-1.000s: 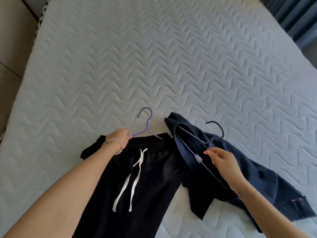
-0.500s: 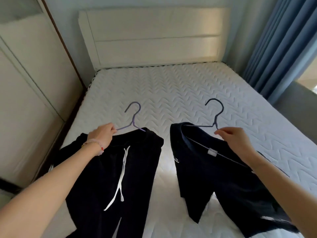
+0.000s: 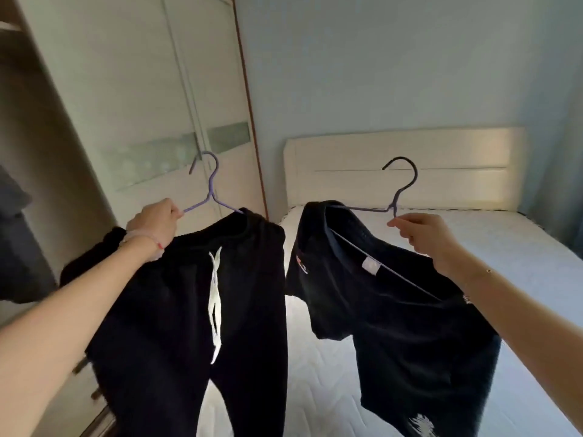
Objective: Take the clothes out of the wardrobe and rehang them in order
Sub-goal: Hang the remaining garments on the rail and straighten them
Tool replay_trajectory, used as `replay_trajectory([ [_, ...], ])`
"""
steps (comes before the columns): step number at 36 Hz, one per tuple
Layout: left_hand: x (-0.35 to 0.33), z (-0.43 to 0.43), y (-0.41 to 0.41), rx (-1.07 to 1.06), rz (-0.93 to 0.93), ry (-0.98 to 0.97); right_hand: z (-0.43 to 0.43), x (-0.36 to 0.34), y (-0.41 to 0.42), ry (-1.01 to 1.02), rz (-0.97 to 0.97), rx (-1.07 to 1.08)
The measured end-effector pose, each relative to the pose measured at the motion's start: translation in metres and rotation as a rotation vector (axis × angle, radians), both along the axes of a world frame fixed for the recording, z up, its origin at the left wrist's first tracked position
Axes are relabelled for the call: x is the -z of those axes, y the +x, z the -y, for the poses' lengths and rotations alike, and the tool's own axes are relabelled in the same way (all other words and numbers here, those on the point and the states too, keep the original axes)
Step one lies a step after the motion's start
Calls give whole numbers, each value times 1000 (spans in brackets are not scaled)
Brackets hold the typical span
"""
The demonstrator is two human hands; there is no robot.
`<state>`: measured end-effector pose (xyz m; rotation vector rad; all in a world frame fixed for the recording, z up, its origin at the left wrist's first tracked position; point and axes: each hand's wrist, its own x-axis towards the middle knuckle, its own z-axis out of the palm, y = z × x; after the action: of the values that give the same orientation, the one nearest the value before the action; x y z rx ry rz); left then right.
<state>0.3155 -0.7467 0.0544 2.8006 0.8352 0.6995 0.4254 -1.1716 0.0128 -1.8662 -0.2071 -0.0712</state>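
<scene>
My left hand (image 3: 156, 223) grips the shoulder of a purple hanger (image 3: 209, 192) that carries black drawstring trousers (image 3: 195, 316) with a white cord. My right hand (image 3: 422, 236) pinches a second purple hanger (image 3: 399, 192) just below its dark hook; a dark navy T-shirt (image 3: 394, 307) with a white neck label hangs from it. Both garments are in the air above the foot of the bed, side by side, hooks pointing up. The wardrobe (image 3: 132, 99) with pale sliding doors stands at the left.
The bed's white quilted mattress (image 3: 520, 247) and cream headboard (image 3: 441, 165) lie ahead and right. A dark garment (image 3: 12, 234) hangs in the wardrobe's open section at the far left. A blue curtain (image 3: 564, 121) borders the right edge.
Both hands have lifted the hangers and clothes off the mattress to chest height. The view has risen from the bed to the headboard and wardrobe.
</scene>
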Motion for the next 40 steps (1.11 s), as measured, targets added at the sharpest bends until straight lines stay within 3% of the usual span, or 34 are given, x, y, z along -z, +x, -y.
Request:
replay_trajectory([
  [15,-72,-73,-312,-476,475,-297,-199,-37,-93,25,145,-471],
  [23,-66,-131,-435,-662,555,-545,-336,-45,-162,28,123,-721],
  [28,-46,-189,-486,-669,626,-776,-431,-40,-212,39,82,-833],
  [34,-35,-243,-527,-499,799,-1192,-534,-37,-274,64,61,-904],
  [40,-32,-297,-537,-392,802,-1275,-608,-33,-299,88,42,-918],
])
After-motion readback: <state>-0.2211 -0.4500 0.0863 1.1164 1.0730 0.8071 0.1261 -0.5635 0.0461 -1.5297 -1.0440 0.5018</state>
